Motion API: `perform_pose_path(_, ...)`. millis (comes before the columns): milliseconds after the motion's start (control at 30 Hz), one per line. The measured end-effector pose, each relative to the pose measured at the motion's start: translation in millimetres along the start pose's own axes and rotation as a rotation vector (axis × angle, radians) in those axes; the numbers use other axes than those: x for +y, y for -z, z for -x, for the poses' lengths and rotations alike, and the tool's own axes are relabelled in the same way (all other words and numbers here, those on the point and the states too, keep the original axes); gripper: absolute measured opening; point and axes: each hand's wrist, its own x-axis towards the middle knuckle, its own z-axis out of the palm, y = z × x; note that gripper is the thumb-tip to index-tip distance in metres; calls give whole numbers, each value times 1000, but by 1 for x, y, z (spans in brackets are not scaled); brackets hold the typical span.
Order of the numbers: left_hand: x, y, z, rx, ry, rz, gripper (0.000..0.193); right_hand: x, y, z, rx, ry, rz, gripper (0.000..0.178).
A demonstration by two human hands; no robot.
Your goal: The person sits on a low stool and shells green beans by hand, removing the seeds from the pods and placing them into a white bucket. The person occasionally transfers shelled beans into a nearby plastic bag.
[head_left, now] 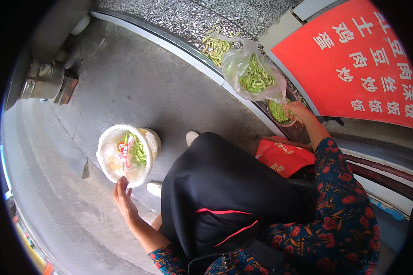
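Observation:
A white bucket [154,143] stands on the floor at the left, with green pods [139,151] and a red-and-white wrapper [125,147] inside. My left hand [124,198] is at its near rim, fingers stretched out and holding nothing visible. At the right, my right hand [298,112] is over the edge of a bowl [286,124] of shelled green beans [277,111]. Its fingers are drawn together; whatever is between them is hidden. A clear plastic bag [234,68] of green pods [257,77] lies just beyond the bowl. Yellowish-green pods [215,49] are heaped beside the bag.
A red sign board [335,55] with white writing leans to the right of the bowl. Speckled stone flooring [179,20] lies beyond a raised white edge. At the far left stands a metal cylinder [42,81]. A red bag [283,156] is beside my lap, which a black apron [234,183] covers.

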Motion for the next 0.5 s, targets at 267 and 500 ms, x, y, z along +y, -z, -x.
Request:
perform_pose_path(267,16,71,77,87,-78,-274,30,-5,15,-24,104,28,-258,51)
perform_pose_path(500,-11,104,155,201,-205,-86,23,34,34,-80,261,142,-58,22)
